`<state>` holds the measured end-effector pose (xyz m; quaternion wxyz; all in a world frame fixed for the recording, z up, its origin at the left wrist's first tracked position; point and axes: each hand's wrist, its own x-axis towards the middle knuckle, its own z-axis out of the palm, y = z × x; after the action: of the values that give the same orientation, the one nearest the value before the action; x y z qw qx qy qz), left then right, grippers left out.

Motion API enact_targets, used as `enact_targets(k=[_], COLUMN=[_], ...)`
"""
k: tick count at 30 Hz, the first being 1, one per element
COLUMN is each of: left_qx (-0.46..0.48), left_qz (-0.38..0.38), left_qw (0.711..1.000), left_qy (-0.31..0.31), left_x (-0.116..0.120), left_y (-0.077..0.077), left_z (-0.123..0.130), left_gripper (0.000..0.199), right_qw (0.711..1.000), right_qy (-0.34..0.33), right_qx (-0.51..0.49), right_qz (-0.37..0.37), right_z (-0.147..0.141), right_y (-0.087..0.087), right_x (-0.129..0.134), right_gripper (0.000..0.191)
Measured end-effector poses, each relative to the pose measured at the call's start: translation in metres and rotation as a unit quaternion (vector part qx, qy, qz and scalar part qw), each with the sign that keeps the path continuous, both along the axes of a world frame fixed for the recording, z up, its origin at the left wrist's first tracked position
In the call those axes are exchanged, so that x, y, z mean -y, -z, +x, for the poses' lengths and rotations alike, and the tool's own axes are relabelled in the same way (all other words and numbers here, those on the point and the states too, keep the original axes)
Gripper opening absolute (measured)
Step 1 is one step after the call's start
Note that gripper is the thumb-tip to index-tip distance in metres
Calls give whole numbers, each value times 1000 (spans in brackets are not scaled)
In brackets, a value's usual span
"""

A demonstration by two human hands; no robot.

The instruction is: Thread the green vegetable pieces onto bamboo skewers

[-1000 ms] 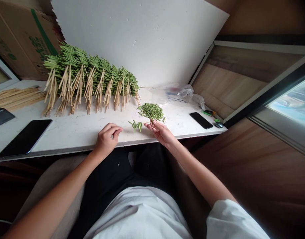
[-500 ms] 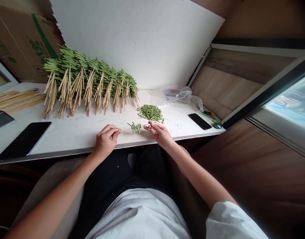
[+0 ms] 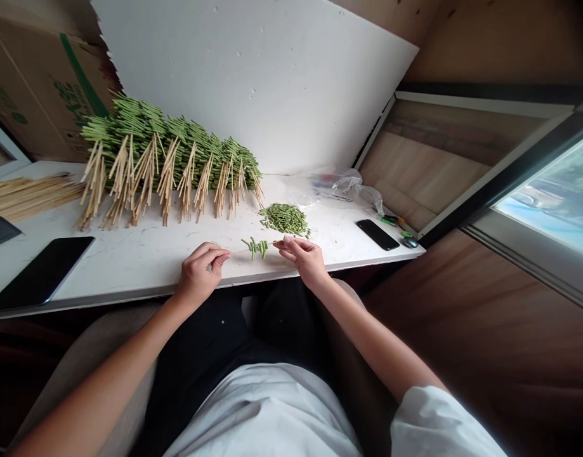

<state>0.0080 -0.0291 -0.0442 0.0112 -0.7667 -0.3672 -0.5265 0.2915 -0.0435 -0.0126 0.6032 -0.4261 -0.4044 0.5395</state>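
Note:
My left hand [image 3: 202, 269] pinches the left end of a thin wooden skewer near the table's front edge. Several short green pieces [image 3: 257, 247] are threaded crosswise on its middle. My right hand [image 3: 306, 259] has its fingers closed at the skewer's right end; whether a loose green piece is also between them is hidden. Just behind my right hand lies a small pile of cut green pieces [image 3: 285, 218]. Behind my left hand, many filled green skewers [image 3: 177, 146] are stacked, their bare wooden ends toward me.
Bare skewers [image 3: 32, 192] lie at the far left, near a large black phone [image 3: 41, 271] and a cardboard box [image 3: 39, 89]. At the right are a smaller phone [image 3: 377, 235], a mouse [image 3: 410, 242] and a clear plastic bag [image 3: 351, 184]. A white board [image 3: 253, 82] stands behind.
My right hand's fingers have closed together at the skewer's end, where they were more spread before. The view has shifted slightly, and the threaded pieces look much the same.

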Motion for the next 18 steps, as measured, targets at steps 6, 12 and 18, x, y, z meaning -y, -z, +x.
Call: enact_targets(k=[6,12,18], left_qx=[8,21,28], left_qz=[15,4,-8], left_qw=[1000,999,1000], left_qy=[13,35,-3], left_x=[1,3,3], left_y=[-1,0,-3], left_z=[1,5,5], left_gripper=[14,12,15], right_qw=[1000,1000,995], right_qy=[10,13,8], right_qx=[-21,7,72], right_qz=[6,8,68], right_z=[-13,-32,-8], right_y=[4,7,-4], right_x=[1,8,-8], right_gripper=[39,36,45])
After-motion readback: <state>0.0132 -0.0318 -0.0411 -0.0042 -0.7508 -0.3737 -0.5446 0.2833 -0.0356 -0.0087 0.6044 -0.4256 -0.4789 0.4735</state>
